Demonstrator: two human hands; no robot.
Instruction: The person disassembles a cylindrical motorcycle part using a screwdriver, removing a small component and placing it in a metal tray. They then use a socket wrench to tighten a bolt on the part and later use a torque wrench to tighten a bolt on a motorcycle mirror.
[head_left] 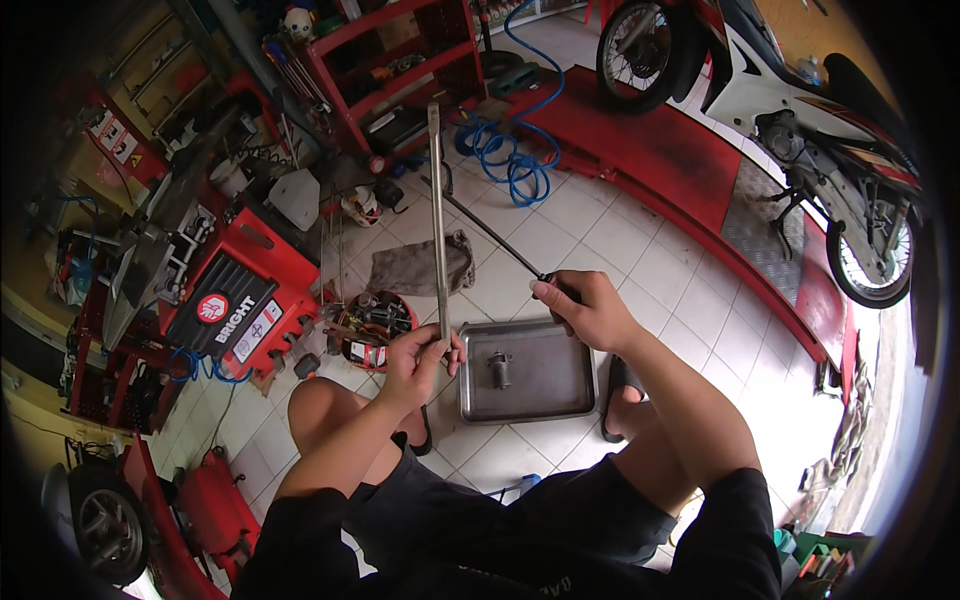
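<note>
My left hand (412, 365) is closed around the lower end of a long silver metal bar (439, 220), which stands nearly upright. My right hand (588, 308) grips the handle of a tool with a long, thin dark shaft (495, 238). That shaft slants up and left, passing close to the bar; whether they touch I cannot tell. Between my feet, below both hands, is a shallow metal tray (530, 410) on the floor. A small grey metal part (500, 369) rests in it.
Left of the tray sit a round container of tools and parts (378, 325) and a grey rag (425, 264). A red machine (235, 290) stands farther left. Ahead lie a coiled blue hose (515, 165) and a red lift platform (650, 150) bearing a motorcycle (790, 130).
</note>
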